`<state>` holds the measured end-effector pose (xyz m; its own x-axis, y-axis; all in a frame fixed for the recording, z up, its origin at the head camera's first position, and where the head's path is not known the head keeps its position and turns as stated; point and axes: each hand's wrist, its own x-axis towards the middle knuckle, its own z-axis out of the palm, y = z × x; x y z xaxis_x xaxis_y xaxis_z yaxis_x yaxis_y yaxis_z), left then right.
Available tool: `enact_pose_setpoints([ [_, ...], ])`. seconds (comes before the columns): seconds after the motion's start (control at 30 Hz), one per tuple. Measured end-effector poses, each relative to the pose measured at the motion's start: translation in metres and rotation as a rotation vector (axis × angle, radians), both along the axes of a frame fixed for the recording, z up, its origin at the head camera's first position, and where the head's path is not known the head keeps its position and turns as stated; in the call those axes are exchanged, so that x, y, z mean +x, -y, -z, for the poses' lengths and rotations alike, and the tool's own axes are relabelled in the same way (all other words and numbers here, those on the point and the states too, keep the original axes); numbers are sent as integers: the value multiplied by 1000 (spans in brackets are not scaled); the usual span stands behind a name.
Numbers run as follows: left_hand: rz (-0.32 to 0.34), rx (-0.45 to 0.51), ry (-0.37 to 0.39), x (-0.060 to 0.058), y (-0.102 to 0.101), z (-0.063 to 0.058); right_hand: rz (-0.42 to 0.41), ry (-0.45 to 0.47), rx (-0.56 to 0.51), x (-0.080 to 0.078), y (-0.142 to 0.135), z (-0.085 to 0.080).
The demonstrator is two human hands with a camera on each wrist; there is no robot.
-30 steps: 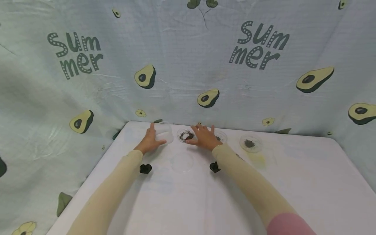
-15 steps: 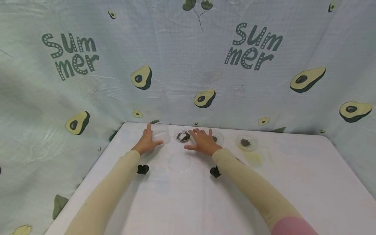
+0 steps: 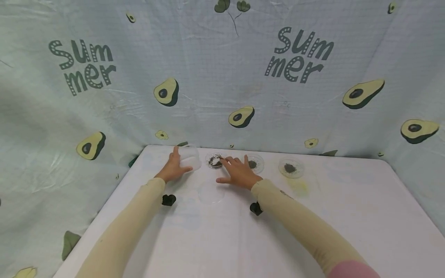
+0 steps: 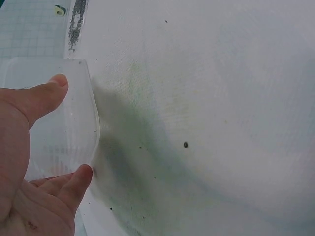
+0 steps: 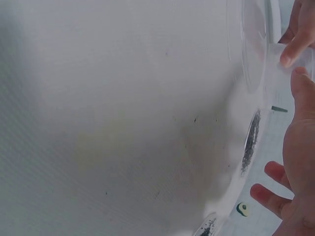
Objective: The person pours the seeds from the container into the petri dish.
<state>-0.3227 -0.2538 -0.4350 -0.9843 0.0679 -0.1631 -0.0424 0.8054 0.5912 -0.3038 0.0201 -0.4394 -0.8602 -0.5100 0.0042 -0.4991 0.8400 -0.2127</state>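
Note:
My left hand (image 3: pixel 175 166) grips a translucent plastic container (image 4: pixel 61 128) at the table's back left, thumb on one side and fingers on the other. To its right stands a clear petri dish (image 3: pixel 213 161) with dark grains and a white patch. My right hand (image 3: pixel 238 173) reaches over the table with fingers spread, the index fingertip overlapping that dish's right edge in the head view. Nothing shows in its grasp. Behind the right hand, partly covered, is a second petri dish (image 3: pixel 258 165) of dark grains. In the right wrist view the fingers (image 5: pixel 268 196) are apart.
A third petri dish (image 3: pixel 291 169) with a dark heap stands farther right, near a yellow stain (image 3: pixel 299 188) on the white table (image 3: pixel 215 239). A clear round dish or lid (image 3: pixel 211 193) lies in front of the hands. An avocado-print curtain (image 3: pixel 208 88) hangs behind the table.
My right hand has drawn back slightly toward me, its thumb moving away from the grain dish beside the container. The left hand keeps its hold; the head view has shifted a little.

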Motion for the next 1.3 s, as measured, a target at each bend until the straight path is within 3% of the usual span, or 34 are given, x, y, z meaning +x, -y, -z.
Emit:
enact_pose_setpoints([
  [0.57,-13,-8,16,-3,2,1,-48,-34,40,12,7,5],
  [1.3,-16,-29,21,-1,0,-1,-180,-26,111,25,19,12],
])
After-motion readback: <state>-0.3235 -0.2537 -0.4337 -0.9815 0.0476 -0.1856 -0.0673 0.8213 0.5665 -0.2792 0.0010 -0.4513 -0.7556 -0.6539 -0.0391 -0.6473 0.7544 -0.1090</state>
